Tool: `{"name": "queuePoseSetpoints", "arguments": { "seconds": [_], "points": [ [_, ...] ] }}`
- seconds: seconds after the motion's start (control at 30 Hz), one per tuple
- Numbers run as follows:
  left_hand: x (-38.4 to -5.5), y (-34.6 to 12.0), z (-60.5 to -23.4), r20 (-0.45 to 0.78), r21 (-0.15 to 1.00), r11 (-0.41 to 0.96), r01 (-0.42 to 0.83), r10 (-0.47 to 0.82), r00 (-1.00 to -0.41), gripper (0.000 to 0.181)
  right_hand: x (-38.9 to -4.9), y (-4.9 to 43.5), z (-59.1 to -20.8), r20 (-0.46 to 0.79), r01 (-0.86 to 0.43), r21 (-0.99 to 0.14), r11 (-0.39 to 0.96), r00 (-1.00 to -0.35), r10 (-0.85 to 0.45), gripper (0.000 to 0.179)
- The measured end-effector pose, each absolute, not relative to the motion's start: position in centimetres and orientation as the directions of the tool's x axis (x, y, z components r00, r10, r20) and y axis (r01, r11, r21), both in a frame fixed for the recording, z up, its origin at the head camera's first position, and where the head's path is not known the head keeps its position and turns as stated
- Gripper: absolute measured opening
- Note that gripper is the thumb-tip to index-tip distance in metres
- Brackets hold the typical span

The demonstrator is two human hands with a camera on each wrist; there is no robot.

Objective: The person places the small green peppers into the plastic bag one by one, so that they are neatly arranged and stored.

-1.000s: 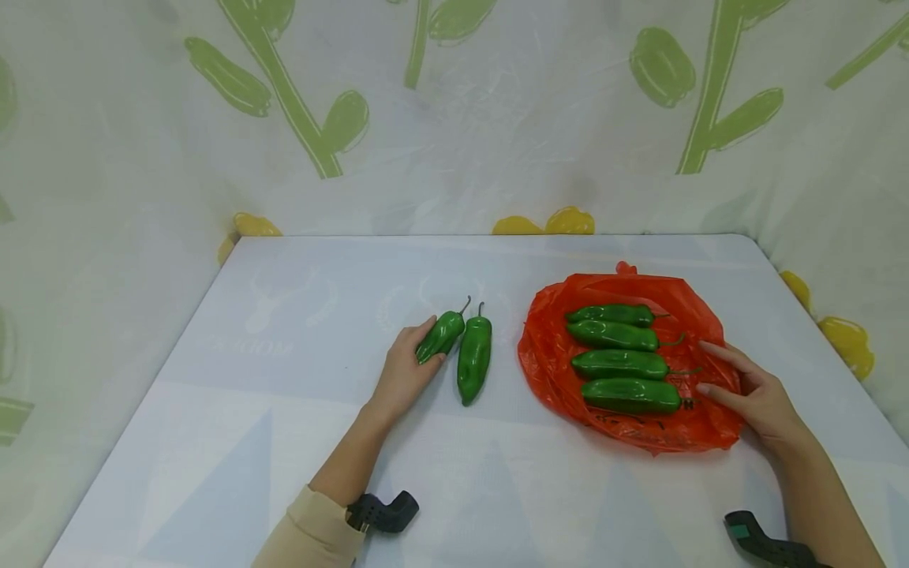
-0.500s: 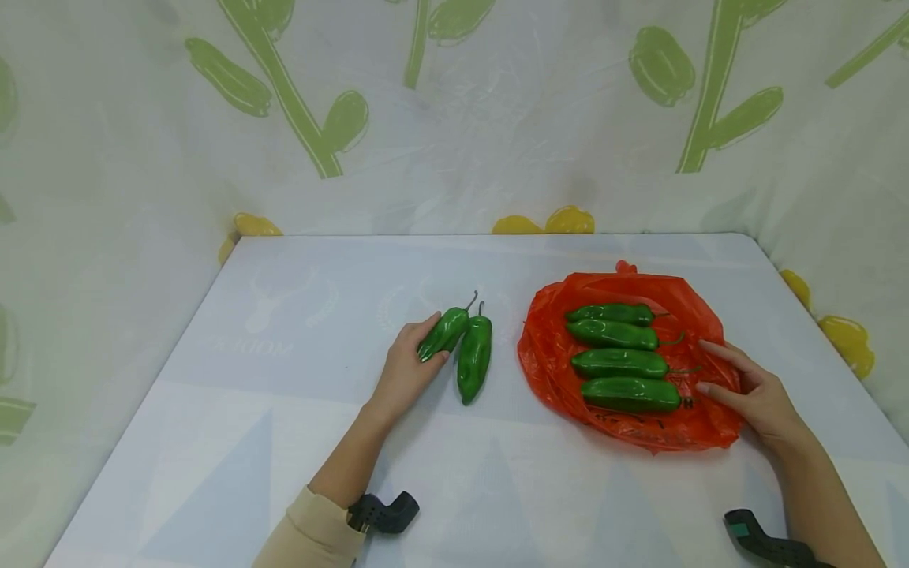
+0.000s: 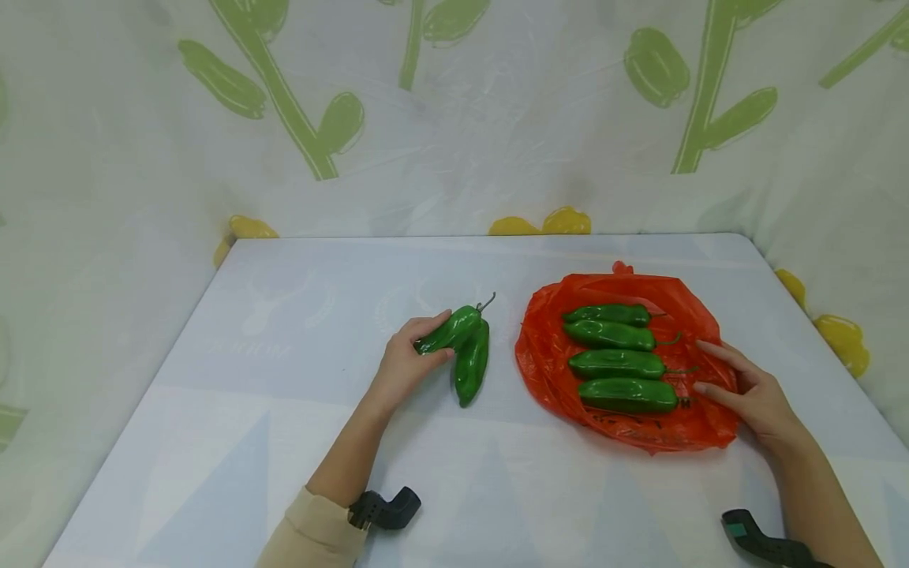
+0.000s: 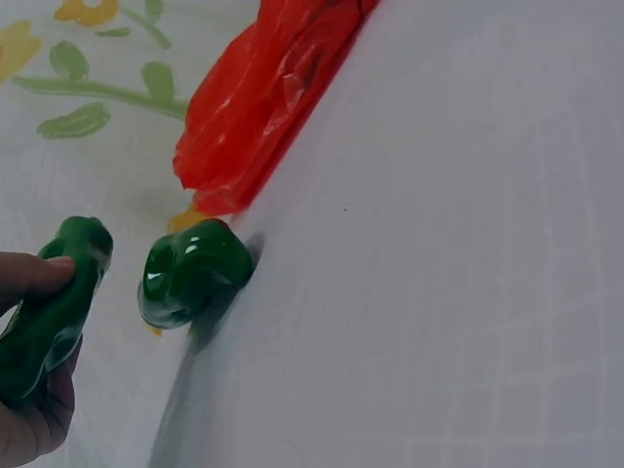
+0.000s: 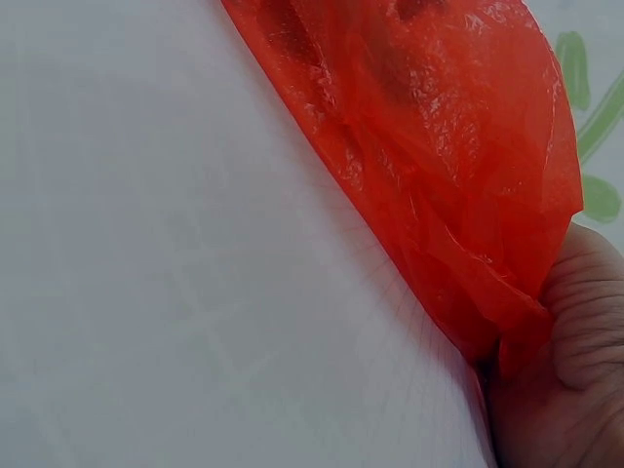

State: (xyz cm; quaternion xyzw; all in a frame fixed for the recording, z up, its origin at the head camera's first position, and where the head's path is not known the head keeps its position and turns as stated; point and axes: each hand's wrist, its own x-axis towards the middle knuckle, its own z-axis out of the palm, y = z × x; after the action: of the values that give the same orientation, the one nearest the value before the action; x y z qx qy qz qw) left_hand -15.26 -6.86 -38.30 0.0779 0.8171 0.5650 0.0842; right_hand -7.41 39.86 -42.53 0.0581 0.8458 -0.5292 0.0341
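Observation:
My left hand (image 3: pixel 408 355) grips a green chili pepper (image 3: pixel 447 330) between thumb and fingers, its stem pointing away to the upper right. Held just above the table, this pepper overlaps a second green pepper (image 3: pixel 472 369) that lies on the surface; whether they touch I cannot tell. To the right, an open red plastic bag (image 3: pixel 547 371) holds several green peppers (image 3: pixel 618 364), laid side by side with stems to the right. At the bag's right rim, my right hand (image 3: pixel 760 394) rests with thumb and forefinger extended and apart; its other fingers are hidden.
The white table (image 3: pixel 213 442) has faint blue patterns. Behind it hangs a pale curtain (image 3: pixel 554 142) printed with green stems and yellow flowers. Each wrist carries a black camera mount (image 3: pixel 387 511).
The left hand has shifted the gripped pepper slightly right and tilted it more, so it now overlaps the pepper on the table. The right hand stays at the bag's rim.

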Motion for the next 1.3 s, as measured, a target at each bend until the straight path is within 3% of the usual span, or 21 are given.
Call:
{"name": "queuePoseSetpoints", "arguments": {
  "seconds": [0.3,0.8,1.3],
  "points": [
    [-16.0,-5.7,-37.2,-0.051,0.960,0.277,0.025,0.265,-0.963,0.050,-7.5,40.0,-42.6,-0.118,0.130,-0.896,0.425,-0.991,0.055,0.061],
    [-18.2,-1.9,-36.9,-0.147,0.942,0.335,-0.024,0.347,-0.926,0.043,-7.2,39.7,-42.5,-0.120,0.132,-0.891,0.434,-0.991,0.055,0.061],
    [-20.3,1.7,-38.0,-0.078,0.943,0.318,0.093,0.487,-0.870,0.044,-7.3,39.7,-42.5,-0.091,0.104,-0.889,0.446,-0.995,0.051,0.060]
  ]
}}
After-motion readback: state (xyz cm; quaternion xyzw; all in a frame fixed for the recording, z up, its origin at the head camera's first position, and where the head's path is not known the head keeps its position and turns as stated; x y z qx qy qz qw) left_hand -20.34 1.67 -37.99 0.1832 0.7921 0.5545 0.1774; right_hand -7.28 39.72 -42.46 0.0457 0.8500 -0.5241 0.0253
